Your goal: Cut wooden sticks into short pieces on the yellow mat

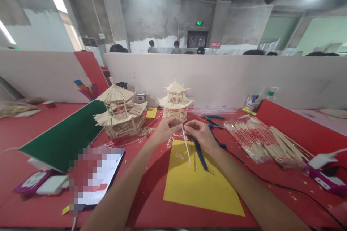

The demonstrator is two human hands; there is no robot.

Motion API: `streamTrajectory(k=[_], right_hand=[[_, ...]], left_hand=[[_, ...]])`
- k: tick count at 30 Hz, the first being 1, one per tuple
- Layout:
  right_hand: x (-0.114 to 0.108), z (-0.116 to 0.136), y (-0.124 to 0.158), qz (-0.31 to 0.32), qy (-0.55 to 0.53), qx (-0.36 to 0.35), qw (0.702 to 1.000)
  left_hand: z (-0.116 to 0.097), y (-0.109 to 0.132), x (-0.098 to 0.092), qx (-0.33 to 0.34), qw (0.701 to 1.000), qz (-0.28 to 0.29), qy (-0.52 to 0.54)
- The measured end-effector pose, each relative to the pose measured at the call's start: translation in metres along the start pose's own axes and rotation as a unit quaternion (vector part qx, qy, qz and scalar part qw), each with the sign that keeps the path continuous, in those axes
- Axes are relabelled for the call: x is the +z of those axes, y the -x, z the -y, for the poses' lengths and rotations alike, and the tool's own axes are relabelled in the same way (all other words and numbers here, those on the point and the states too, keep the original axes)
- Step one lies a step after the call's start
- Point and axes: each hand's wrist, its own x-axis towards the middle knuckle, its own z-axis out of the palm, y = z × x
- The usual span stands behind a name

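My left hand [171, 129] and my right hand [200, 132] meet above the desk, fingertips almost touching. Both are closed in a pinch at the upper end of a thin wooden stick [186, 147], which slants down toward me over a yellow sheet [200, 191]. The very tip of the stick is hidden by the fingers. Beneath my right hand lies a blue-handled hand tool [200, 154], its head covered by the hand. Just beyond my hands stands a small two-tiered stick pagoda [175, 101]. Small wood bits [179, 155] are scattered on the sheet.
A larger stick pagoda [119, 110] stands left, behind a tablet [101, 184] and beside a green board [67, 133]. Bagged sticks [257, 137], green-handled pliers [215, 117] and a black cable [271, 182] lie right. A white partition [230, 79] closes the back.
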Motion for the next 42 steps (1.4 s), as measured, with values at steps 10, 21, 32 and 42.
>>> streamTrajectory(k=[10, 21, 32, 42], right_hand=[[0.004, 0.003, 0.003, -0.013, 0.051, -0.007, 0.999], [0.003, 0.005, 0.003, -0.007, 0.094, -0.056, 0.994], [0.002, 0.003, 0.002, 0.053, 0.163, -0.072, 0.983], [-0.014, 0.004, -0.007, 0.005, 0.137, -0.033, 0.990]], left_hand=[[0.016, -0.007, 0.007, 0.009, 0.998, -0.058, 0.011], [0.019, -0.005, 0.004, 0.059, 0.988, -0.028, -0.143], [0.019, 0.003, -0.009, 0.114, 0.955, 0.073, -0.264], [0.019, 0.005, -0.031, 0.049, 0.891, 0.022, -0.450]])
